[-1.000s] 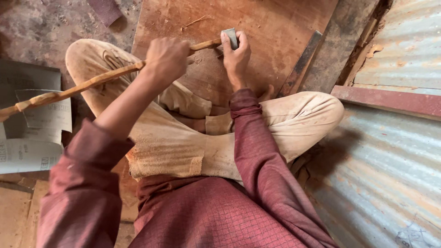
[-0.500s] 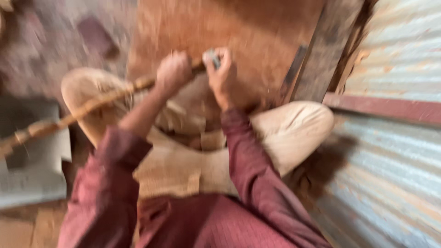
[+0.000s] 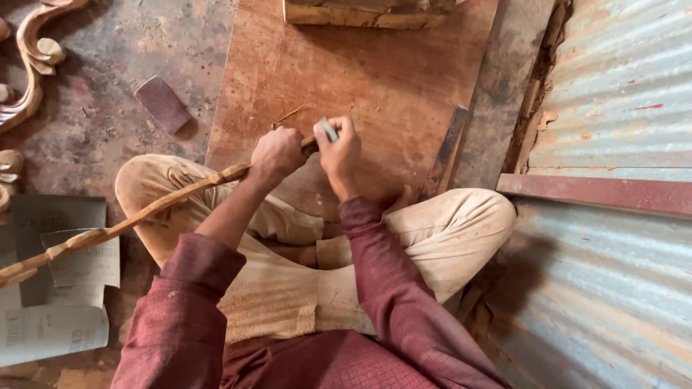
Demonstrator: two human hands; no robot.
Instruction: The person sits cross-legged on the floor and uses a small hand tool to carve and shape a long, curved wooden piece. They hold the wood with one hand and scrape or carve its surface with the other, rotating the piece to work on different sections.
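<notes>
I sit cross-legged over a reddish wooden board (image 3: 375, 72). My left hand (image 3: 277, 153) grips a long carved wooden stick (image 3: 130, 225) near its far end; the stick runs down-left across my left knee to the frame's left edge. My right hand (image 3: 342, 151) pinches a small folded piece of grey sandpaper (image 3: 328, 130) against the stick's tip, right beside my left hand. Both sleeves are maroon and my trousers are beige.
A dark red sanding block (image 3: 163, 104) lies on the floor at upper left. Carved curved wood pieces (image 3: 29, 65) sit at the far left. Sandpaper sheets (image 3: 58, 288) lie at lower left. Corrugated metal sheeting (image 3: 620, 144) fills the right. A wood block (image 3: 367, 13) rests at the board's top.
The view has tilted and steadied after a blur. Both hands stay on the stick's end, shifted slightly lower in the frame; the stick keeps the same slant.
</notes>
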